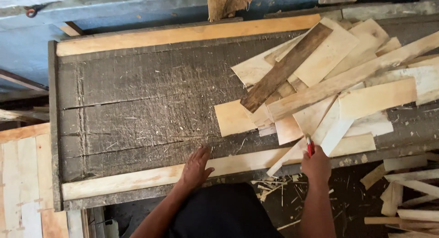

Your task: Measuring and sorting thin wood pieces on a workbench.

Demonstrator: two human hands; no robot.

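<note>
Red shows at the top of the person's right hand [316, 165]: a slim red-tipped tool [310, 147], a pencil or small blade as far as I can tell, with the fist closed round it and its tip up against the pale offcuts. It sits at the near edge of the dark, scarred workbench [137, 105], just over the light batten [151, 176] that runs along that edge. The left hand [195, 167] lies flat and open on the same batten, fingers spread, holding nothing.

Beyond the tool, the heap of thin wood pieces [329, 82] is loosely stacked, one dark slat [286, 67] lying slantwise on top. I'd worry that a nudge from the right hand could send pieces sliding off the edge onto the scraps on the floor [407, 192]. If that tip is sharp, a slip towards the bare left hand could hurt it. Splinters look likely too.
</note>
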